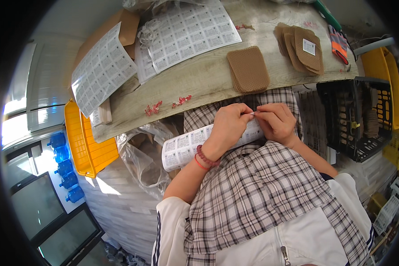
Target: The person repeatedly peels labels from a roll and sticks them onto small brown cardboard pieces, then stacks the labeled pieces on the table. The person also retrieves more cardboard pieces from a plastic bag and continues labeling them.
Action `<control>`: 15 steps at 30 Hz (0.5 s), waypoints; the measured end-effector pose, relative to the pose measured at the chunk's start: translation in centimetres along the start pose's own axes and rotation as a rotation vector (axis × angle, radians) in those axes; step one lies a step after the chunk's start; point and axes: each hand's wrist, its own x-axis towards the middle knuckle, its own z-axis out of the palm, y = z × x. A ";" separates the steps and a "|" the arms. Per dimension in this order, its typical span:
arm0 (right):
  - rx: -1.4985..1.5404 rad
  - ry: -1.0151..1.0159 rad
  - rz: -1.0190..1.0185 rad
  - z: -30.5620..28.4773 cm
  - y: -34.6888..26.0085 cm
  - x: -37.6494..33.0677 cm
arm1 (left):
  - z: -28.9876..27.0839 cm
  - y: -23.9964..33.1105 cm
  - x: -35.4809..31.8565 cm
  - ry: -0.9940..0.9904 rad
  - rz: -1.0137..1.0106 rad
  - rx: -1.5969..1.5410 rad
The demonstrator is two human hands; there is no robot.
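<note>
A sheet of printed white labels [181, 148] lies curved across my lap, under both hands. Above its right part, my left hand [229, 126] is closed in a pinch, with a beaded bracelet on its wrist. Facing it, my right hand [277, 122] also pinches, and the fingertips of the two hands almost meet. A small white piece, seemingly a label [253, 113], shows between them. Just beyond, on the table edge, sits a short stack of brown textured pads [249, 69]. Farther right is a fanned stack of similar pads [297, 48], the top one bearing a white label [309, 46].
More label sheets [188, 35] cover the table's [199, 84] left side, one leaning on a cardboard box [128, 26]. A yellow crate [91, 146] stands left, beside clear plastic bags [144, 150]. At right are a black crate [357, 119] holding brown pads and an orange-grey glove [338, 44].
</note>
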 end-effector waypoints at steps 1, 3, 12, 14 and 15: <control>0.006 0.004 -0.002 0.1 0.0 0.0 | -0.5 0.5 -0.2 -0.014 -0.006 0.019; 0.029 0.013 0.028 0.1 0.3 -0.1 | -1.7 1.1 -0.8 -0.019 -0.013 0.059; 0.190 0.004 0.006 -0.8 1.0 0.0 | -3.2 -1.4 1.4 -0.126 -0.146 -0.034; 0.298 -0.030 0.142 -1.7 0.8 0.5 | -2.8 -2.4 2.1 -0.123 -0.129 -0.088; 0.373 -0.038 0.272 -2.2 0.4 1.1 | -2.8 -2.3 2.5 -0.125 -0.109 -0.110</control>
